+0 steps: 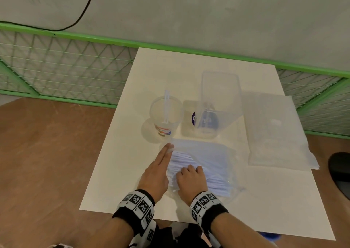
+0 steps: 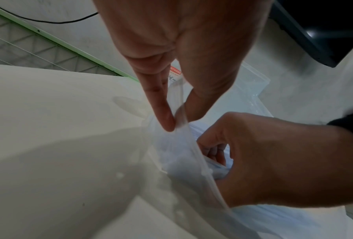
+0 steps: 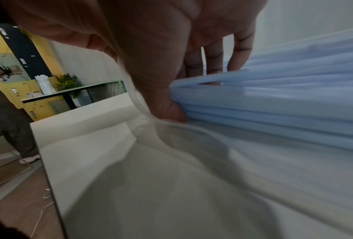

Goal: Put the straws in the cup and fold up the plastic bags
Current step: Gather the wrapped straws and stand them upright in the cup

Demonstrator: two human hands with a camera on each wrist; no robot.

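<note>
A clear cup [image 1: 164, 115] with one straw [image 1: 166, 105] upright in it stands on the white board [image 1: 117, 172]. Just in front of the cup lies a clear plastic bag [image 1: 214, 153] full of pale blue-white straws [image 1: 181, 160]. My left hand [image 1: 169, 147] pinches the bag's open edge [image 2: 180, 103] between thumb and finger, holding it up. My right hand [image 1: 189, 170] reaches inside the bag, and its thumb and fingers [image 3: 241, 48] grip a bundle of the straws [image 3: 284, 103].
A tall clear plastic container [image 1: 219, 96] stands right of the cup. A flat stack of clear bags [image 1: 272, 130] lies at the board's right edge. A green mesh fence [image 1: 66, 68] runs behind. A dark object [image 1: 341, 172] sits at far right.
</note>
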